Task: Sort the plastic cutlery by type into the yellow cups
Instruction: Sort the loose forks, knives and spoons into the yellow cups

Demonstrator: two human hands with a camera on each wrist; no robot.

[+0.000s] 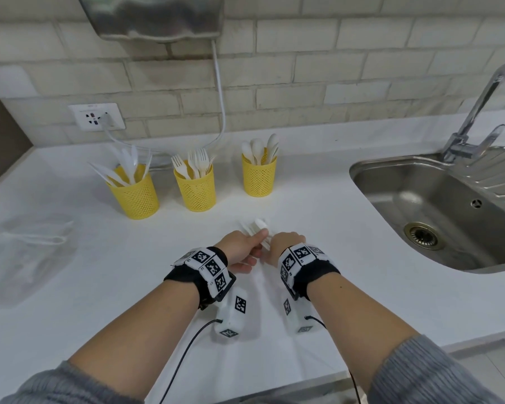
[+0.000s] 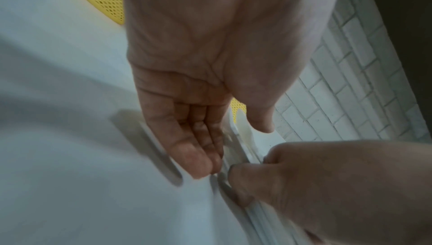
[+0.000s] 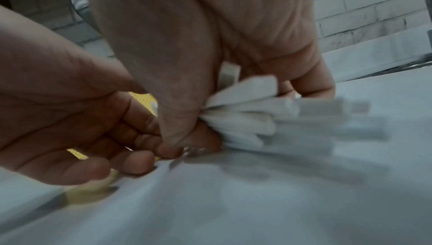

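Cutlery [image 1: 259,226] gripped by right hand [image 1: 286,244] (left hand [image 1: 241,247] pinching).

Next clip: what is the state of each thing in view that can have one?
Left cup: upright, holds knives.
Middle cup: upright, holds forks.
Right cup: upright, holds spoons.
Loose cutlery: bunched, held by both hands.
Left hand: pinches the bunch.
Right hand: grips the handles.
Tap: no water running.
Socket: plug in.
Bag: lying crumpled.
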